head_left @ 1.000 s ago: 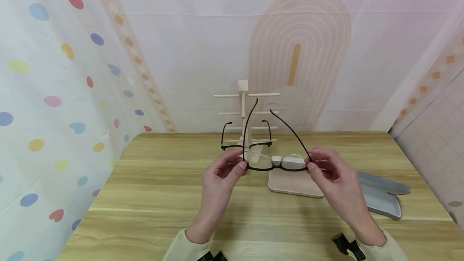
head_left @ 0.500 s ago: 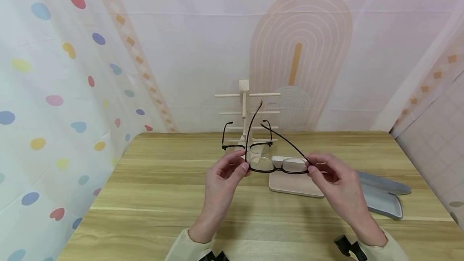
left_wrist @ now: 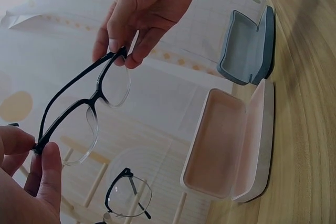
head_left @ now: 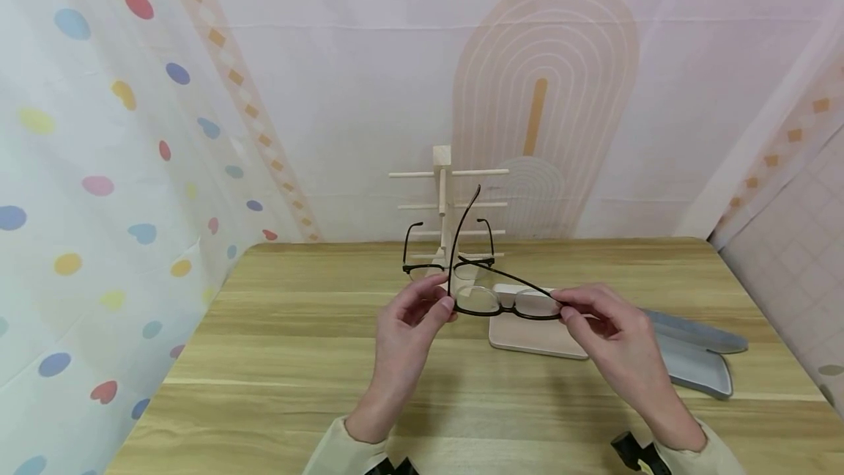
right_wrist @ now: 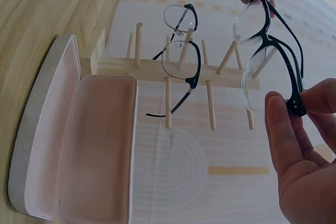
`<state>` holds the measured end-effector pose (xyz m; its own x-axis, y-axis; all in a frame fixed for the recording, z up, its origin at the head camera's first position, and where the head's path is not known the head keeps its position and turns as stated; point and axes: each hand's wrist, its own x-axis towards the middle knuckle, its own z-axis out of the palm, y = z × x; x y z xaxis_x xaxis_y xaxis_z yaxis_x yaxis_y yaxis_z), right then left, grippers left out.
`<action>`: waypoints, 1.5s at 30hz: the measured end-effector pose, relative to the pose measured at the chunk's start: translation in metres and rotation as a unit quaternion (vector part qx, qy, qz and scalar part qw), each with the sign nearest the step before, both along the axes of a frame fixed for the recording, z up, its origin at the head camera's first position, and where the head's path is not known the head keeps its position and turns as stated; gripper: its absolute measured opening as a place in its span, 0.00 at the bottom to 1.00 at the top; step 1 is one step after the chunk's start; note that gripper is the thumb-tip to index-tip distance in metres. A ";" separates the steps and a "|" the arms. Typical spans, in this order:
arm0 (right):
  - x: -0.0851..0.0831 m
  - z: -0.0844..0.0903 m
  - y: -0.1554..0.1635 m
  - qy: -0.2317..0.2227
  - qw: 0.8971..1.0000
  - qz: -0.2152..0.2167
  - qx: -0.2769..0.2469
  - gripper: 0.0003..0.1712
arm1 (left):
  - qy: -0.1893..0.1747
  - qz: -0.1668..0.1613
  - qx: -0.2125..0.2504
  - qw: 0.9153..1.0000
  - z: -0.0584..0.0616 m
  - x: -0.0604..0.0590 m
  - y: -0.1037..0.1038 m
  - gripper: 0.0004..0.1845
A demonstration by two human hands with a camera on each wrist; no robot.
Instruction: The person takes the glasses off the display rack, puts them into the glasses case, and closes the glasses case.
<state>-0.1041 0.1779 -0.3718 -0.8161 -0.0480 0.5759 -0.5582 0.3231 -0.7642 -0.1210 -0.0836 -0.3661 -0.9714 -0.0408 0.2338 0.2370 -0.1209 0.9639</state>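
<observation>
A pair of black-framed glasses (head_left: 506,304) hangs above the table between both hands. My left hand (head_left: 443,304) pinches the hinge corner at its left end, and my right hand (head_left: 564,312) pinches the right one. The right temple lies folded low across the back of the lenses, while the left temple sticks up. The left wrist view shows the frame (left_wrist: 89,108) running from the left hand (left_wrist: 37,156) up to the right hand (left_wrist: 126,51). In the right wrist view the right hand (right_wrist: 294,114) grips the frame (right_wrist: 268,51).
Behind the hands stands a wooden rack (head_left: 443,189) carrying a second pair of black glasses (head_left: 448,264). An open pink case (head_left: 534,336) lies under the held glasses. An open grey case (head_left: 699,358) lies to its right. The wooden table (head_left: 264,358) ends near the curtains.
The right temple has swung down from upright to lie folded across the lenses. The left temple stays raised, and both hands keep their hold.
</observation>
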 end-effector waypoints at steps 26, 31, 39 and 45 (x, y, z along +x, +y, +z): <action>-0.003 -0.005 -0.002 0.035 0.999 0.005 0.008 0.18 | 0.016 -0.005 0.030 0.999 -0.004 -0.001 0.000 0.18; -0.003 -0.005 -0.001 0.034 0.999 0.005 0.013 0.17 | 0.021 -0.007 0.025 0.999 -0.006 -0.001 -0.001 0.18; -0.004 -0.007 -0.002 0.044 0.999 0.009 0.017 0.17 | 0.025 -0.002 0.013 1.000 -0.007 -0.002 -0.001 0.17; -0.004 -0.007 -0.003 0.037 0.999 0.007 0.022 0.17 | 0.011 0.003 0.006 1.000 -0.007 -0.002 -0.002 0.16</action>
<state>-0.1082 0.1747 -0.3790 -0.7702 -0.0859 0.6320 -0.6179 0.3460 -0.7060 -0.1232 -0.0859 -0.3729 -0.9660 -0.0506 0.2536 0.2582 -0.1315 0.9571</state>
